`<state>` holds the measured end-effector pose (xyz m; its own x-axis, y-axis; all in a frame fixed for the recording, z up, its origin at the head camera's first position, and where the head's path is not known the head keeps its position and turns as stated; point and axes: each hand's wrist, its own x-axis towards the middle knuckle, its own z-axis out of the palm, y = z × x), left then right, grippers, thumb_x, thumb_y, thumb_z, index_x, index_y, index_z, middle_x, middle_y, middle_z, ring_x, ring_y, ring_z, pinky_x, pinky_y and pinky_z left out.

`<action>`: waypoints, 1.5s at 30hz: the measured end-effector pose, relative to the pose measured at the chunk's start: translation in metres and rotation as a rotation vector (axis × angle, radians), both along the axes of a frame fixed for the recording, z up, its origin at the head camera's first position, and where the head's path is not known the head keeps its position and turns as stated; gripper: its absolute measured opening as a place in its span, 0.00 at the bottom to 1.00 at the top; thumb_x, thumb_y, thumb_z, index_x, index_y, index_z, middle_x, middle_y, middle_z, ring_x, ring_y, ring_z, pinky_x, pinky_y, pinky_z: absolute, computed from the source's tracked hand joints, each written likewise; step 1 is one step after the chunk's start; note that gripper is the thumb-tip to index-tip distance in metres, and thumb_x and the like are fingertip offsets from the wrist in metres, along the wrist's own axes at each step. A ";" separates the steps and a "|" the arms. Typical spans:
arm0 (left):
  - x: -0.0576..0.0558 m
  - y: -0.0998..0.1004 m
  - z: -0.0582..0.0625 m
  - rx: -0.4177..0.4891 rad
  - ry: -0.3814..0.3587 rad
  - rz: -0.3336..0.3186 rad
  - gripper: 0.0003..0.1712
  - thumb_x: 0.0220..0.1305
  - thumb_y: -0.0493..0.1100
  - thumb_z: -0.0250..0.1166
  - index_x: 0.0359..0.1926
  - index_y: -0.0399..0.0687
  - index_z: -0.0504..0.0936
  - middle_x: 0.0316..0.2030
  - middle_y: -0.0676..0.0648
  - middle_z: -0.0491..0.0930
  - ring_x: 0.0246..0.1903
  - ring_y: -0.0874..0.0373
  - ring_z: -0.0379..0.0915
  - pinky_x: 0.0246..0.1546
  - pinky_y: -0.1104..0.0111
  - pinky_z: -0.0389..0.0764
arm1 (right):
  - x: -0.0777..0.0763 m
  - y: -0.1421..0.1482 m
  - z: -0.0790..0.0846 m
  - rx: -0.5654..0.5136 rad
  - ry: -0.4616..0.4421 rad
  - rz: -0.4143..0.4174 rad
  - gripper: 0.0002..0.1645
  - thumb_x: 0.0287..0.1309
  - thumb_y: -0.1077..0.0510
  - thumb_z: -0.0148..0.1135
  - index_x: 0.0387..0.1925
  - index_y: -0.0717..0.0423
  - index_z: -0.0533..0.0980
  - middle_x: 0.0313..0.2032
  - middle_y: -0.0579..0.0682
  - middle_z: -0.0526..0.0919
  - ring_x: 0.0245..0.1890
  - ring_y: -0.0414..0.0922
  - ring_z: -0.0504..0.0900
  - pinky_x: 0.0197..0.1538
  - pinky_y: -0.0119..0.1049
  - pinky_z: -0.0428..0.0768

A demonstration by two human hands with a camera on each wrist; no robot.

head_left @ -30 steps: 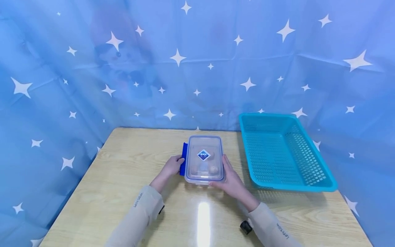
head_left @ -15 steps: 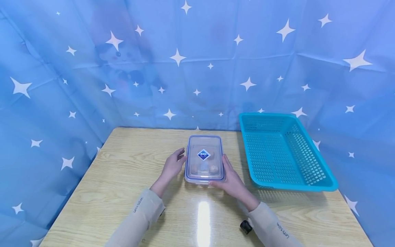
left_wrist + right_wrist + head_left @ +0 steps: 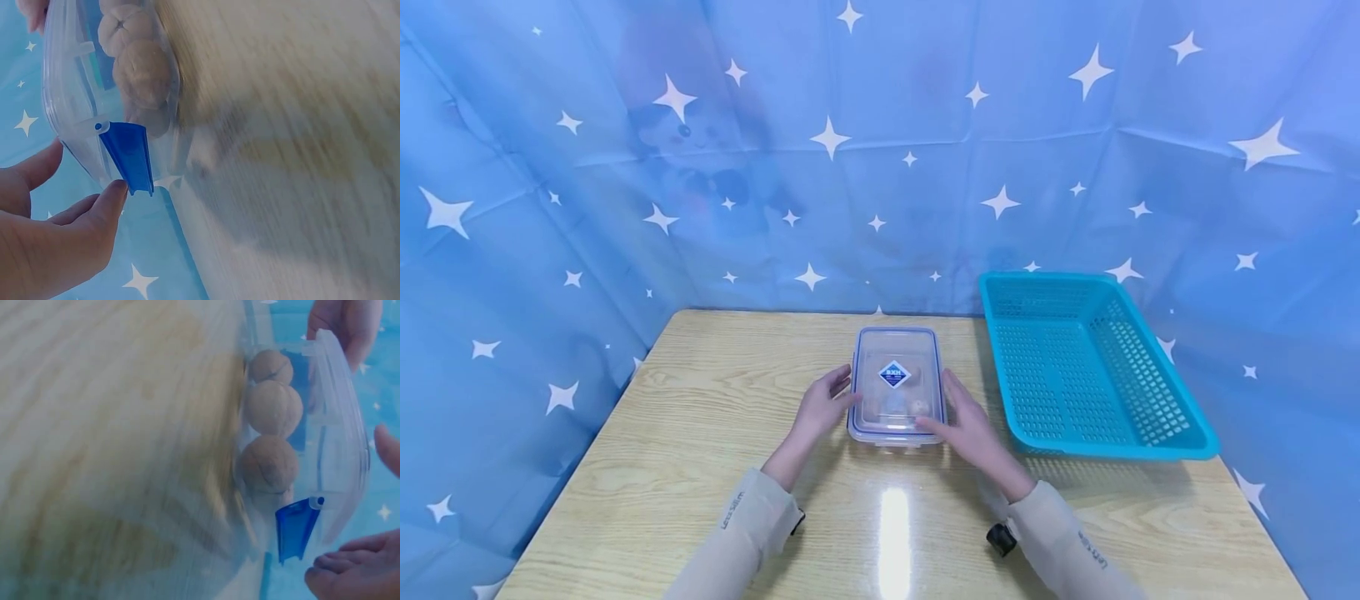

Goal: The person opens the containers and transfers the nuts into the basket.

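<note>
A clear plastic lunch box point(image 3: 887, 346) with a blue-rimmed lid and a diamond label stands on the table. Through its walls I see several round brown walnuts point(image 3: 273, 407). My left hand point(image 3: 820, 408) is at its left side, thumb near the lid's edge and fingers loosely bent. In the left wrist view its fingertips lie close to a blue side latch point(image 3: 130, 156), which hangs outward; whether they touch is unclear. At the right front corner is my right hand point(image 3: 973, 425), fingers extended and thumb by the lid. Another blue latch point(image 3: 297, 528) hangs near it, apart from its fingers.
A turquoise plastic basket point(image 3: 1060, 367) with perforated walls stands to the right of the lunch box. The wooden table point(image 3: 715, 400) meets a blue star-patterned curtain point(image 3: 880, 167) behind and at the sides.
The blue latch on the left, raised outward beside my left hand a second ago, has dropped out of the head view. My right hand has loosened from the box's corner.
</note>
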<state>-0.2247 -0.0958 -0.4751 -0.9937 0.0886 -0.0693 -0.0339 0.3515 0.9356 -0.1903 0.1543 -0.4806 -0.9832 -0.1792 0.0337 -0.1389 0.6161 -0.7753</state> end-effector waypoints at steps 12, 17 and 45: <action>0.004 0.006 0.001 0.017 0.011 0.018 0.33 0.63 0.33 0.66 0.68 0.30 0.68 0.66 0.31 0.72 0.65 0.40 0.72 0.65 0.55 0.76 | -0.005 -0.001 0.003 -0.023 -0.005 -0.050 0.49 0.63 0.47 0.66 0.75 0.63 0.55 0.75 0.64 0.59 0.75 0.62 0.58 0.75 0.59 0.59; 0.007 0.009 0.007 -0.064 0.024 0.004 0.34 0.64 0.34 0.66 0.69 0.30 0.67 0.65 0.31 0.72 0.64 0.39 0.73 0.62 0.55 0.79 | -0.005 -0.003 0.004 -0.037 -0.006 -0.062 0.47 0.64 0.50 0.66 0.74 0.65 0.56 0.74 0.65 0.60 0.74 0.63 0.59 0.74 0.59 0.63; 0.013 0.002 0.055 -0.396 0.185 0.079 0.31 0.62 0.44 0.70 0.66 0.44 0.76 0.55 0.40 0.83 0.51 0.44 0.84 0.58 0.53 0.82 | 0.001 -0.011 0.045 -0.022 0.116 -0.125 0.37 0.65 0.54 0.64 0.70 0.65 0.65 0.68 0.65 0.70 0.61 0.65 0.77 0.68 0.57 0.73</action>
